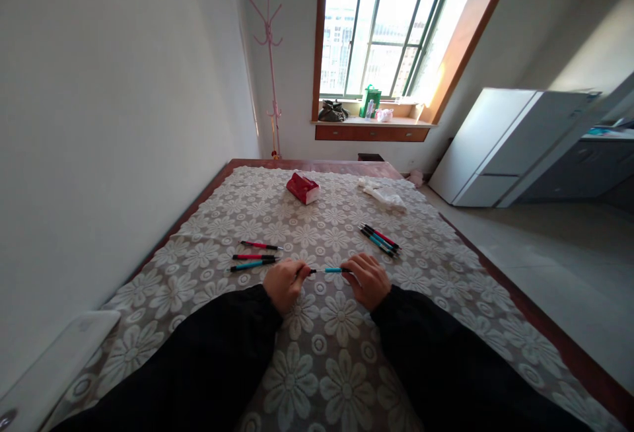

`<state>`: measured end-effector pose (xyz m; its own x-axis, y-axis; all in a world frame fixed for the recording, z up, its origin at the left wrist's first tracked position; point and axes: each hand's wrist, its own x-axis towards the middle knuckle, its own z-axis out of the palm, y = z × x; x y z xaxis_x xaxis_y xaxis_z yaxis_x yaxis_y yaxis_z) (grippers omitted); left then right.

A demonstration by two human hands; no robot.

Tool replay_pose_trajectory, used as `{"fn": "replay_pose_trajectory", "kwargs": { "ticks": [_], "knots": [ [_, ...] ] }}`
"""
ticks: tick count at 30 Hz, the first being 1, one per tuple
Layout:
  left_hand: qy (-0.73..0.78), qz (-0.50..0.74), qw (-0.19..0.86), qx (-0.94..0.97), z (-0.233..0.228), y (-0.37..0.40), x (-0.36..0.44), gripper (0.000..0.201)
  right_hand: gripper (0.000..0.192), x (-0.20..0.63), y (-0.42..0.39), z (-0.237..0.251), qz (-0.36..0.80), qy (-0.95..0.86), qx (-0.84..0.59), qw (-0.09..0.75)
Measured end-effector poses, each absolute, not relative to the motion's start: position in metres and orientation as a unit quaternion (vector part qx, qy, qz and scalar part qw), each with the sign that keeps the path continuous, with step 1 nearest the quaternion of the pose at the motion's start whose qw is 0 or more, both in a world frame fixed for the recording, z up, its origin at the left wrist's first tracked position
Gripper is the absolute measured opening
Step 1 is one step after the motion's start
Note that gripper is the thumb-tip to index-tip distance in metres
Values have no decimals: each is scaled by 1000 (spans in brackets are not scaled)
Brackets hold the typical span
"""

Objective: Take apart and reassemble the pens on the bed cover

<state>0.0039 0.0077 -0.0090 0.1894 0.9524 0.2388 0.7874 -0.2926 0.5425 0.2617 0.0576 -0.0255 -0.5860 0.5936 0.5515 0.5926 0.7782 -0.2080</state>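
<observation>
Over the near middle of the table, my left hand (287, 283) is closed, pinching a small black pen part (312, 271). Facing it, my right hand (367, 280) has its fingers closed around a teal pen barrel (333, 270). A thin pale piece, perhaps a refill, shows in the narrow gap between the two parts; whether it joins them I cannot tell. Beside my left hand lie a teal-and-black pen (252, 265) and two red-and-black pens, one nearer (250, 257) and one farther (260, 245). Several pens (379, 240) lie side by side beyond my right hand.
A floral lace tablecloth (341, 326) covers the table. Farther back rest a red tissue pack (301, 187) and a crumpled white plastic bag (384, 194). A white object (64, 359) sits at the near left edge, along the wall. A white fridge (495, 148) stands off to the right.
</observation>
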Motion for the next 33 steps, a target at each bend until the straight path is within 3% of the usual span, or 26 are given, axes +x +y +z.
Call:
{"fn": "replay_pose_trajectory", "kwargs": {
  "ticks": [4,12,17,21,33],
  "knots": [
    [568,288,110,763,-12,8,4,25,14,265,62,-29,-19,-870,-410,273],
    [599,260,83,753,-11,7,5,23,18,269,65,-28,-27,-843,-477,247],
    [539,275,97,790,-13,8,5,19,38,262,57,-21,-26,-880,-343,327],
    [465,291,134,826,-12,8,4,16,15,257,53,-18,-9,-922,-201,331],
    [469,301,159,815,-12,9,4,11,16,257,56,-24,-7,-930,-231,286]
  ]
}}
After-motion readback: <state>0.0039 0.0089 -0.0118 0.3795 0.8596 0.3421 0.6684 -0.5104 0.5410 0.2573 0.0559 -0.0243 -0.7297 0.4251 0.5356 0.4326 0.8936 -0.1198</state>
